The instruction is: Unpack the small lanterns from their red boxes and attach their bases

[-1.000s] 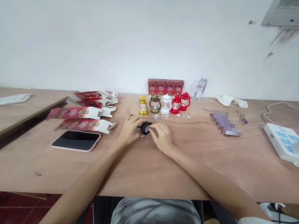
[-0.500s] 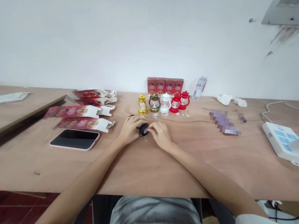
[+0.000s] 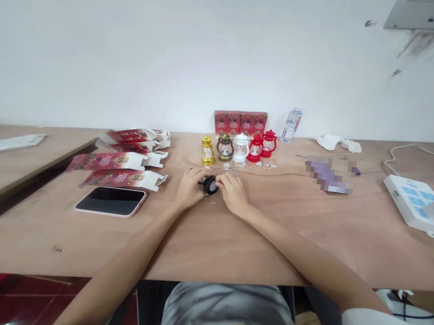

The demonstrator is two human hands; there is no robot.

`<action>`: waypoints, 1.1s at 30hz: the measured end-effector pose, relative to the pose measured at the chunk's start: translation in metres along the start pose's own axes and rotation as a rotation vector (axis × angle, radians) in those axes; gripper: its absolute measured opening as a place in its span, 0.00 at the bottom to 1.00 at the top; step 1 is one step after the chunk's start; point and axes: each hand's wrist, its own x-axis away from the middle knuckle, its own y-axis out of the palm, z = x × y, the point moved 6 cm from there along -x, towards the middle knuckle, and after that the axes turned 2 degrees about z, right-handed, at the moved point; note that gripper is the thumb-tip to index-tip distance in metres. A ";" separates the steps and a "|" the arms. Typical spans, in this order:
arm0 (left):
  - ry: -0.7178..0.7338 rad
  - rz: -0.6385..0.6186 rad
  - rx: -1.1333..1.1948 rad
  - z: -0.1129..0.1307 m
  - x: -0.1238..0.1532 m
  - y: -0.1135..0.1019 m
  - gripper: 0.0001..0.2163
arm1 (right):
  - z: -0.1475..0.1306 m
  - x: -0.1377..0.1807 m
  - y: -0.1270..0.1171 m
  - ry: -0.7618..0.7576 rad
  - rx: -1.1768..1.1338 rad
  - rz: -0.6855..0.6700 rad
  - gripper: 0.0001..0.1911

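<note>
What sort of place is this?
Probably a small workshop or packing area: miniature lanterns stand before four red boxes, open cartons lie at the left, and a power strip sits on the wooden table.

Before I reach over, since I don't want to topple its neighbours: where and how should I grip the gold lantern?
I'd take the gold lantern around its body, coming from the left. It appears to stand upright at the row's left end, while the bronze lantern stands close on its right, leaving little room there.
</note>
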 end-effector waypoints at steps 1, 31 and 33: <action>0.005 0.013 -0.003 0.000 0.000 -0.001 0.15 | 0.000 0.000 0.001 -0.007 0.003 0.001 0.07; 0.051 -0.024 -0.045 -0.014 -0.005 -0.004 0.24 | -0.013 0.006 0.005 -0.181 0.151 -0.044 0.06; 0.044 -0.044 -0.048 -0.010 -0.005 -0.003 0.23 | -0.012 0.006 0.000 -0.150 0.124 0.010 0.07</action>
